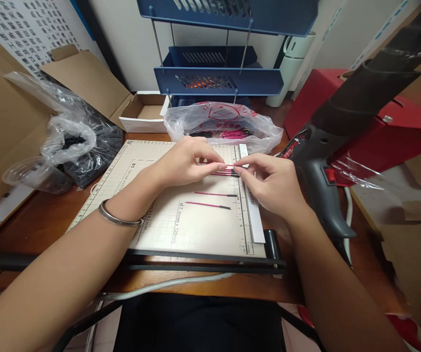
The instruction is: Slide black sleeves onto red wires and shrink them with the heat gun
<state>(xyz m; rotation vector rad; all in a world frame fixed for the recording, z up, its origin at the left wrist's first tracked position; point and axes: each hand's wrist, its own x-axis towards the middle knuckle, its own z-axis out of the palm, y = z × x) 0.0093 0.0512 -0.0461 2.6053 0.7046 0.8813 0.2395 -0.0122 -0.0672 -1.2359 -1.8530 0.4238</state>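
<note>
In the head view, both your hands meet over the upper right part of the cutting board (199, 239), with one thin pink wire (230, 165) between them. The thumb and first finger of your left hand (190, 164) are pinched on its left part; those of your right hand (274, 183) are pinched together at its right end (whether they grip bare wire or a dark sleeve there is too small to tell).

The wire lies right between your two sets of fingers, so neither hand is plainly nearer. Its long axis runs sideways, from left fingertips to right fingertips, nearly level and close to square with the white strip (253, 215) along the board's right side. You cannot tell from here whether it touches the board.

Just on your side of the pinch lies a small group of wires (226, 173), dark ends to the right. Nearer your body are an upper loose wire (215, 194) and a lower loose wire (206, 205), well apart from that group and pointing the same way. Beyond your hands sits a clear bag (223, 115) with more wires inside, and a heat gun (315, 151) stands to the right of your right hand.
</note>
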